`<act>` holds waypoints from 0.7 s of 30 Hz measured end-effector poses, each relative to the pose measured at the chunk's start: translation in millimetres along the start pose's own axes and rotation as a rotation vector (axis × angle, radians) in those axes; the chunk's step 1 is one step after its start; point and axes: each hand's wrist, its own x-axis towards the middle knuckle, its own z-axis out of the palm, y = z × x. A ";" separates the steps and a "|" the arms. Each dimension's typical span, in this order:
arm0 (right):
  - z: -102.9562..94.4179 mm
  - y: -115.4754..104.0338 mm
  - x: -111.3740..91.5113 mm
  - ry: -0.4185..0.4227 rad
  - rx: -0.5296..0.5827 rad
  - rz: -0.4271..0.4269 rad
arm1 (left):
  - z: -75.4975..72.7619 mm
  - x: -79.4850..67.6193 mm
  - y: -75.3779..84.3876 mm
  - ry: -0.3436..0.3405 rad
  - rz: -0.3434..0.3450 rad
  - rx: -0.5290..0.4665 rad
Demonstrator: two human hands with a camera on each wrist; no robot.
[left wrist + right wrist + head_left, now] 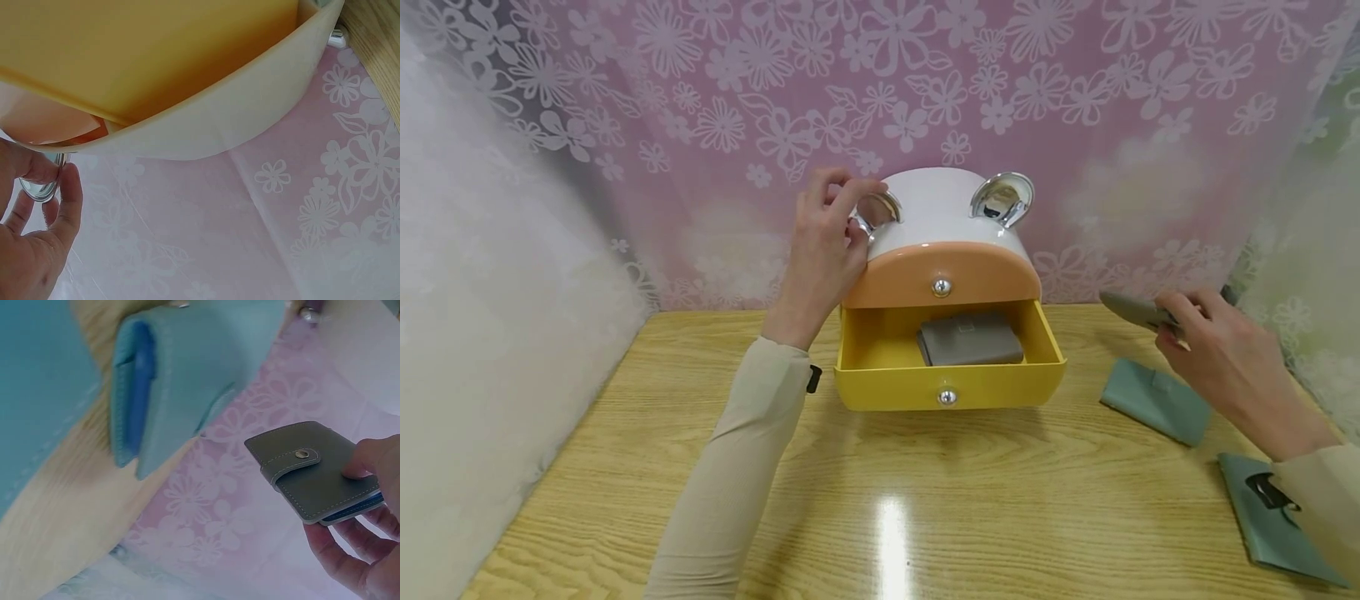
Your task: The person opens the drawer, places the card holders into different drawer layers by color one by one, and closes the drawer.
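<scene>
Mid-right in the head view, the right hand (pixel 1228 354) pinches a gray wallet (pixel 1129 310), probably light, bendable, best held across both faces, while upper center the left hand (pixel 826 246) grips a silver ear (pixel 882 208).

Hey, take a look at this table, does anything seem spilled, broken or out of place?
Nothing looks spilled or broken. The yellow drawer is pulled open, the gray wallet inside sits slightly askew, and one teal wallet and another teal wallet lie at angles on the wooden table, but that reads as ordinary use.
</scene>
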 end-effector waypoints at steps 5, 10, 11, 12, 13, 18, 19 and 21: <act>-5.7 -9.0 4.2 -0.008 -0.022 -0.002 | -0.7 -1.0 0.0 -0.005 -0.012 0.008; -10.6 -16.8 7.3 -0.012 -0.054 -0.013 | 0.0 -1.1 -0.8 0.001 -0.004 0.004; -11.3 -18.0 7.8 -0.004 -0.056 -0.014 | 0.1 -1.1 -0.8 0.003 -0.001 0.004; -12.0 -19.3 8.3 0.002 -0.060 -0.014 | 0.2 -1.1 -0.9 0.003 0.002 0.004; -12.6 -20.4 8.8 0.010 -0.062 -0.016 | 0.3 -1.1 -0.9 0.004 0.004 0.004; -14.6 -25.1 11.3 0.038 -0.067 -0.015 | 0.5 -0.6 -0.7 0.003 0.004 0.005; -15.0 -25.9 11.6 0.041 -0.068 -0.014 | 0.6 -0.4 -0.7 0.004 0.005 0.006; -15.8 -27.5 12.3 0.047 -0.064 -0.011 | 0.6 0.0 -0.8 0.007 0.007 0.005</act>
